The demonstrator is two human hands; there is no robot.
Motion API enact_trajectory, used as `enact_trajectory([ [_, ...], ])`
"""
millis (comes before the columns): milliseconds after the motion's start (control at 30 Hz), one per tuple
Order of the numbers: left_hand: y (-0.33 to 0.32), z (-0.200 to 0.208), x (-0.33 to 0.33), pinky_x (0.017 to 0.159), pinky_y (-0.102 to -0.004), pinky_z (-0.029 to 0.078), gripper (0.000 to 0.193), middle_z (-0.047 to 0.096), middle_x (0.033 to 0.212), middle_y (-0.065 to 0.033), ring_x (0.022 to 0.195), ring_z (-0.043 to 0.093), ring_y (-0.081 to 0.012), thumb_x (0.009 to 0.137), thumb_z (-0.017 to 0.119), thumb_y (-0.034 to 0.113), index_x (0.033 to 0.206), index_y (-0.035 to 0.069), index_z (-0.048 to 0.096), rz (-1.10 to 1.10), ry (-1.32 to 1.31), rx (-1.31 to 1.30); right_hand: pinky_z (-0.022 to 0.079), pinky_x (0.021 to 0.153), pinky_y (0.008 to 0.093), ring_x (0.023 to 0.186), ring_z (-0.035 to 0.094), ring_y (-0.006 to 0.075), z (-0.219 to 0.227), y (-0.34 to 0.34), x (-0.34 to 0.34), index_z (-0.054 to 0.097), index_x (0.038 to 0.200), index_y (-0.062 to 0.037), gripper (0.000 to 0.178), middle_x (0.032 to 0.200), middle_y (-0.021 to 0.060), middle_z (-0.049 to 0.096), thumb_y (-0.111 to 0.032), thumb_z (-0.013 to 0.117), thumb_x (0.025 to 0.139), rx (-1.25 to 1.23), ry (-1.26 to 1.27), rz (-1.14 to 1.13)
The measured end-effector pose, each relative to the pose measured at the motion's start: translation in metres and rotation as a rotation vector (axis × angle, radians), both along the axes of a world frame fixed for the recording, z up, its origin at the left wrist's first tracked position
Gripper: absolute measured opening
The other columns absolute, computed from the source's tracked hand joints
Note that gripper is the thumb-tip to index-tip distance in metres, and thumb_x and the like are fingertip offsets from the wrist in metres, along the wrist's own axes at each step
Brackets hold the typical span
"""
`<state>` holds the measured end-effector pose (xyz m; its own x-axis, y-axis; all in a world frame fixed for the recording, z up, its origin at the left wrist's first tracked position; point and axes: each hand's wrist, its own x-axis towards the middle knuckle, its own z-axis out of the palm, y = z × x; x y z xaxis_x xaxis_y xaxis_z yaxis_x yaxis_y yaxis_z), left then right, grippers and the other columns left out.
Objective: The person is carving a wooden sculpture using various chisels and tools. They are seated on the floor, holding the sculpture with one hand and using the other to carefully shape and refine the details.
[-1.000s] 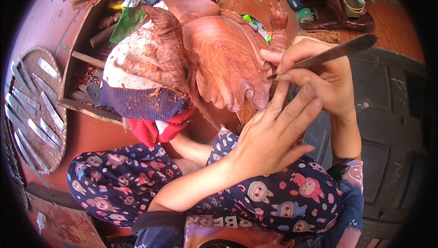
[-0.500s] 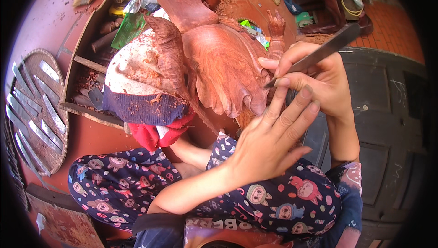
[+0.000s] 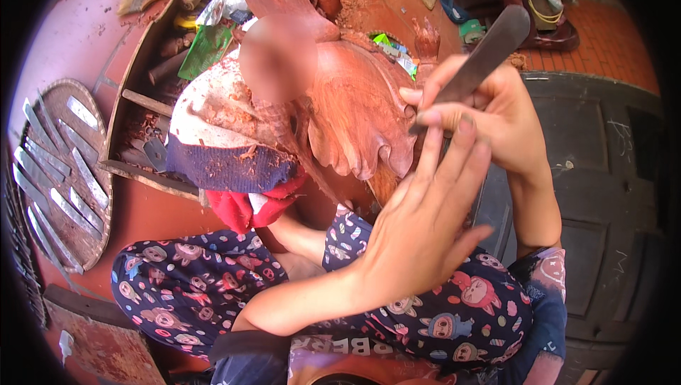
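Observation:
My right hand (image 3: 489,112) grips a flat dark metal carving chisel (image 3: 489,52), its rounded end up and to the right. Its lower tip meets the right edge of a reddish carved wooden sculpture (image 3: 355,101), beside wavy, fold-like carving. My left hand (image 3: 418,236) lies nearly flat below, fingers stretched out, with fingertips close to the blade's lower part and my right thumb. Whether they touch the blade I cannot tell. A dusty white and navy cloth (image 3: 220,130), strewn with shavings, lies against the sculpture's left side.
A round woven tray (image 3: 64,172) with several flat metal blades lies at far left. Next to it stands a wooden box (image 3: 145,101) with tools and shavings. A dark panelled board (image 3: 582,193) lies at right. My crossed legs in patterned trousers (image 3: 191,286) are below.
The chisel has tilted more upright, its rounded end moving up and left, while its tip stays at the wood's edge. My left fingers have drawn closer together. The view has shifted slightly.

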<state>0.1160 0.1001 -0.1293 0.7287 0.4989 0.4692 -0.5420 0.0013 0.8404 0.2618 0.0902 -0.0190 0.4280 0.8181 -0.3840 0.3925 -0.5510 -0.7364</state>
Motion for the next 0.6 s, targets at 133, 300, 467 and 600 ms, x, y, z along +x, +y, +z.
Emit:
enact_trajectory([
  [133,-0.001,-0.001,-0.003,0.112,-0.0502,0.036,0.092,0.019,0.161,-0.0272,0.148,0.017,-0.0507,0.078,0.08,0.016,0.153,-0.003,0.03,-0.021,0.006,0.018,0.058,0.09,0.0324,0.096,0.073,0.0232,-0.005,-0.001,-0.006,0.067,0.091,0.0032,0.013,0.093,0.0088,0.068,0.01,0.072,0.081,0.112,-0.076,-0.031],
  [300,0.012,0.012,-0.024,0.112,-0.0485,0.037,0.079,0.035,0.155,-0.026,0.146,0.031,-0.0443,0.078,0.079,0.016,0.146,-0.002,0.044,-0.207,-0.135,0.096,0.06,0.079,0.0318,0.09,0.074,0.0244,0.012,-0.023,-0.013,0.071,0.096,0.0059,0.018,0.09,0.014,0.072,0.012,0.069,0.079,0.517,-0.047,0.021],
  [467,0.006,0.014,-0.026,0.098,-0.0407,0.05,0.046,0.065,0.128,-0.0224,0.12,0.064,-0.0352,0.088,0.069,0.01,0.131,-0.004,0.059,-0.335,-0.06,-0.212,0.057,0.077,0.0309,0.08,0.071,0.0233,0.027,-0.031,-0.015,0.071,0.099,0.005,0.021,0.093,0.0149,0.071,0.005,0.072,0.078,0.477,-0.094,0.005],
  [600,0.016,0.012,-0.023,0.109,-0.0386,0.042,0.048,0.056,0.139,-0.0209,0.132,0.054,-0.028,0.097,0.062,0.014,0.136,-0.011,0.048,-0.737,0.101,-0.457,0.058,0.07,0.031,0.073,0.071,0.0233,0.015,-0.033,-0.011,0.07,0.092,0.0009,0.015,0.09,0.016,0.071,0.0,0.076,0.078,0.444,-0.316,0.13],
])
